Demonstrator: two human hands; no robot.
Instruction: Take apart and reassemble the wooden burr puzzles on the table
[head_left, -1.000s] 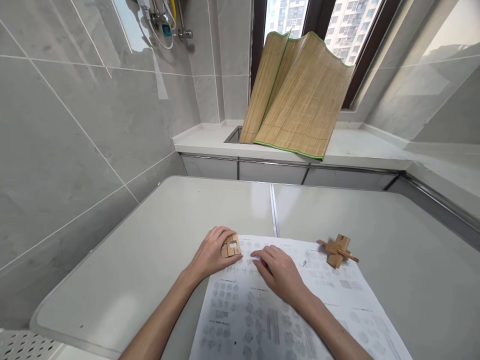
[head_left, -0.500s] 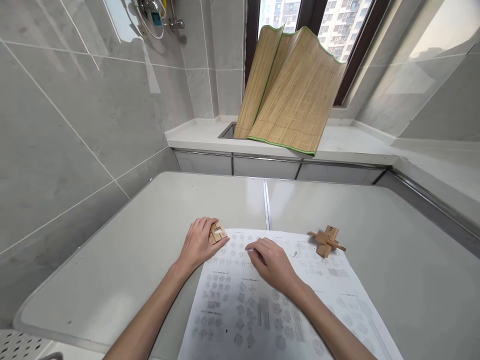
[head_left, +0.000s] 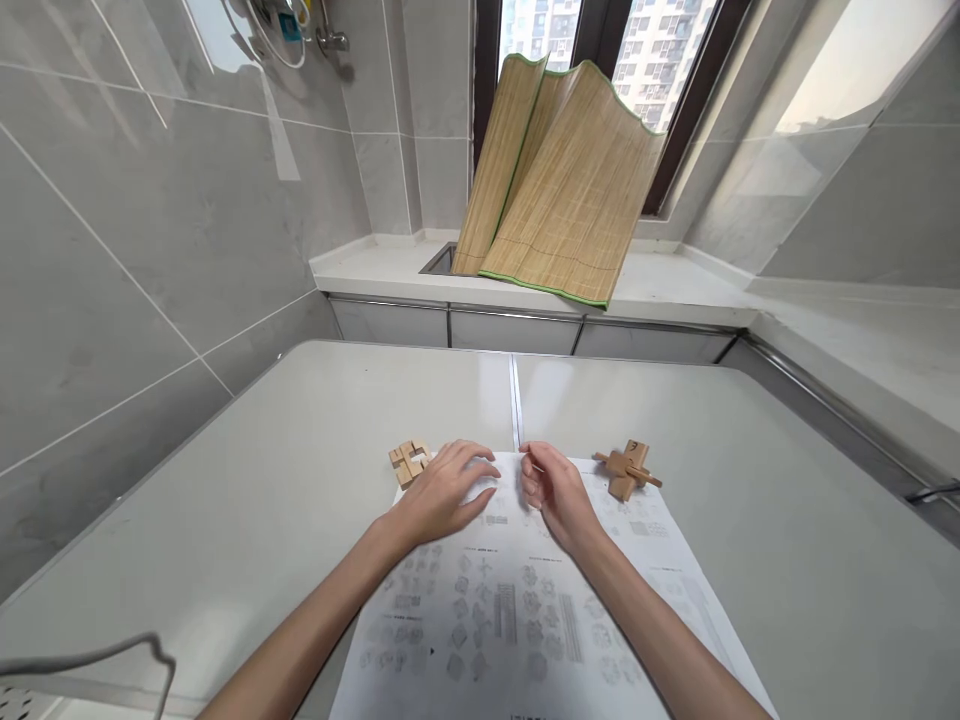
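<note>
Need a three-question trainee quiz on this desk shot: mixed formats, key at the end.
1. True or false: the cross-shaped wooden block lies nearer the right hand than the left hand.

2. Which of these is nearest the left hand?
A. the cross-shaped wooden block
B. the square wooden block with a hole
C. the mat on the ledge

3. Fill in the blank: the printed paper is spread on the ____.

Key
1. True.
2. B; it sits just beside the left hand.
3. Table.
</note>
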